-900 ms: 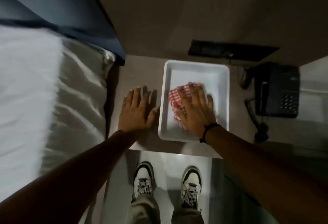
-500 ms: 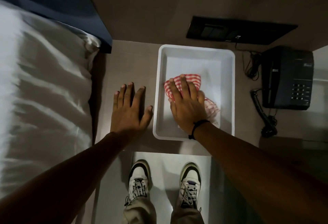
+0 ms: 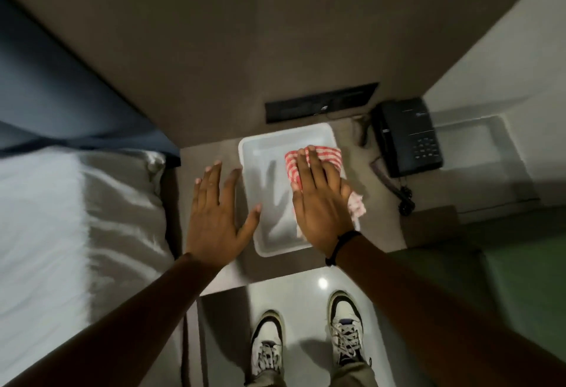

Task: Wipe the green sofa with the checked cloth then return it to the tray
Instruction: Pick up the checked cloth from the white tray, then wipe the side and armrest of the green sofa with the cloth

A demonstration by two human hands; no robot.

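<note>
The red-and-white checked cloth (image 3: 327,156) is under my right hand (image 3: 318,209), which is raised over the right side of the white tray (image 3: 263,153) and throws a shadow on the tray floor. A corner of the cloth hangs past the tray's right edge. My left hand (image 3: 214,218) hovers with fingers spread just left of the tray and holds nothing. A strip of the green sofa (image 3: 520,279) shows at the lower right.
The tray sits on a small brown bedside table. A black telephone (image 3: 410,138) with its coiled cord lies to the right, and a black switch panel (image 3: 321,101) is on the wall behind. A white-sheeted bed (image 3: 61,218) fills the left. My shoes (image 3: 266,346) stand on pale tiles.
Both hands have come up off the surfaces they rested on. My right hand has shifted right with the cloth, which now overhangs the tray's right edge. The view has tilted up and blurred.
</note>
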